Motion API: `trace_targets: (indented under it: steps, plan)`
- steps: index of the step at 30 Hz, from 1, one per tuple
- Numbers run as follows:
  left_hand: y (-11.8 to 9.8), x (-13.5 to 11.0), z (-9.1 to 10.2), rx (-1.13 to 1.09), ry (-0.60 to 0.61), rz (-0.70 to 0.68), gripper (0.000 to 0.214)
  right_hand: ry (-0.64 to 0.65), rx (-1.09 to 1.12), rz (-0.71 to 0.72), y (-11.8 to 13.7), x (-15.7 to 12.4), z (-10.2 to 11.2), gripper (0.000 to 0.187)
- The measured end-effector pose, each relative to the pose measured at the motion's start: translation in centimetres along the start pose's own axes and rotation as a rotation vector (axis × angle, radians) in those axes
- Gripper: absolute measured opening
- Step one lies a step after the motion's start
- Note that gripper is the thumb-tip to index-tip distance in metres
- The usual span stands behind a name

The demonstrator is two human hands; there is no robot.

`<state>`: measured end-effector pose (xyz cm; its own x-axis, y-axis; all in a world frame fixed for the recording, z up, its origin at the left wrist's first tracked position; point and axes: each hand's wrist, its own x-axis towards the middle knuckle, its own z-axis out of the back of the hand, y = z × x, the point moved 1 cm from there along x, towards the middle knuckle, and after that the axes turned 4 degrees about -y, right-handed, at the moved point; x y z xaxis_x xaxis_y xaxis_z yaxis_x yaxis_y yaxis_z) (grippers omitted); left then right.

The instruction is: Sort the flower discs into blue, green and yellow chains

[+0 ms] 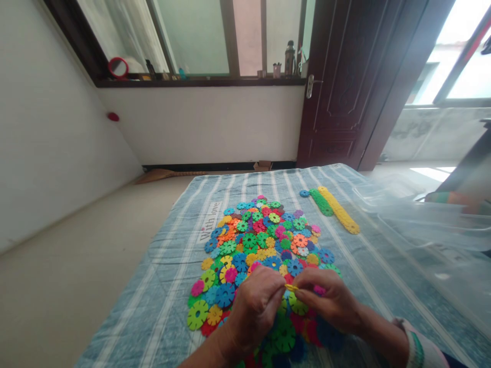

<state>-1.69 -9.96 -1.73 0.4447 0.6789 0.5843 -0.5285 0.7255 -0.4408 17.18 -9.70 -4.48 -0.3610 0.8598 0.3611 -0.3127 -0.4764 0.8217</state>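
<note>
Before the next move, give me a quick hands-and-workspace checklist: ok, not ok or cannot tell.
1. Left hand on the yellow plastic: ok, fingertips at one end.
2. Right hand on it: ok, pinching the other end.
3. Yellow plastic, one disc or two: cannot tell, too small.
4. Space below hands free of discs: not ok, mixed pile there.
5. Yellow row and green row away from hands: ok.

You get white glare from the window [470, 71] and sunlight on the floor [433, 174]. You see the plastic [441, 220] hazily.
</note>
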Motion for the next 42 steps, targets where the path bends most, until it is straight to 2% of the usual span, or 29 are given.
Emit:
trace_targets:
  steps: [9, 14, 17, 20, 23, 26, 28, 30, 33, 42]
  plan:
    - [-1.1, 0.3, 0.2, -0.048, -0.087, -0.196, 0.014, 0.113, 0.322, -0.108, -0.2, 0.5, 0.6, 0.032]
    - [-0.8, 0.0, -0.2, -0.024, -0.089, -0.253, 0.017, 0.173, 0.348, -0.154, -0.1, 0.4, 0.7, 0.034]
    - [-0.4, -0.2, -0.2, 0.048, -0.106, -0.258, 0.02, 0.148, 0.29, -0.103, 0.1, 0.5, 1.0, 0.036]
    - [0.2, 0.1, 0.1, 0.135, -0.175, -0.229, 0.022, -0.005, 0.072, 0.021, -0.6, 1.3, 2.1, 0.032]
    - [1.4, 0.6, 0.7, 0.185, -0.236, -0.205, 0.016, -0.33, -0.248, 0.106, -3.2, 2.4, 4.7, 0.03]
    - [2.8, 1.0, 1.2, 0.233, -0.27, -0.208, 0.012, -0.626, -0.546, 0.054, -7.2, 2.9, 8.5, 0.028]
    - [3.6, 1.1, 1.3, 0.262, -0.275, -0.208, 0.012, -0.714, -0.686, -0.034, -9.7, 2.8, 10.8, 0.031]
    - [4.2, 1.1, 1.3, 0.276, -0.275, -0.213, 0.012, -0.759, -0.763, -0.124, -11.6, 2.4, 12.5, 0.034]
    - [4.6, 1.0, 1.1, 0.282, -0.264, -0.23, 0.011, -0.792, -0.817, -0.223, -13.0, 2.0, 13.7, 0.039]
    - [5.1, 0.9, 1.0, 0.286, -0.259, -0.234, 0.013, -0.75, -0.806, -0.321, -13.4, 1.8, 13.7, 0.045]
